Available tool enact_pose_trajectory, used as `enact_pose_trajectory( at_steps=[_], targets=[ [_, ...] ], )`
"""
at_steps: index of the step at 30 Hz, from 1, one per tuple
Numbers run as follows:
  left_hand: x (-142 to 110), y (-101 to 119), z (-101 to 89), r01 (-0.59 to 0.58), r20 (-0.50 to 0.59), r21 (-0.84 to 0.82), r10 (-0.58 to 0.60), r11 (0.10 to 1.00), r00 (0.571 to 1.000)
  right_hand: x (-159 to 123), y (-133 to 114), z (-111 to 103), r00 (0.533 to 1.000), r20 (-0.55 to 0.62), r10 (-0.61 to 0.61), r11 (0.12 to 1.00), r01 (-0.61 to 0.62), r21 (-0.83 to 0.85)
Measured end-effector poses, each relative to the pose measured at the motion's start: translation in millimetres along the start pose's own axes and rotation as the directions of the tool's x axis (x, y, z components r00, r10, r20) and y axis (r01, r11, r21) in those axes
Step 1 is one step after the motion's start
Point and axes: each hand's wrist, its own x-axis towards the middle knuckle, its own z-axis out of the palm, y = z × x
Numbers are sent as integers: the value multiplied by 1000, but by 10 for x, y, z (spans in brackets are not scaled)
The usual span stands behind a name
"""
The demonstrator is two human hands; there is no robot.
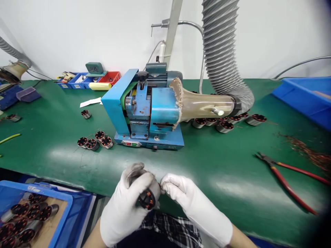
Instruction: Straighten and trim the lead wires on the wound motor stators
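White-gloved left hand (126, 201) is clamping a wound stator (154, 189); right hand (182, 193), fingertips together, is sitting at its right side.

Green bench (196, 165) beneath a blue machine (165, 100), copper-wound metal cylinders (106, 142), red-handled cutters (271, 164), wire scraps (309, 150).

Far left: red parts bin (115, 76), yellow roll (100, 86) beside it. Far right: blue bin (305, 98), grey corrugated duct (221, 44).
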Motion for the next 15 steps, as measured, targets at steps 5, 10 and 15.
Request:
enact_pose_trajectory(
  at_steps=[5, 10, 15],
  targets=[
    [-48, -11, 107, 74, 4, -82, -74, 994, 997, -1, 13, 35, 996, -86, -12, 994, 2, -111],
    [-117, -67, 176, 196, -96, -91, -205, 976, 974, 17, 148, 136, 998, 16, 63, 994, -64, 85],
    [-184, -341, 324, -95, -77, 177, 110, 980, 991, 97, 411, 213, 943, 307, 130, 955, -202, 217]
  ],
)
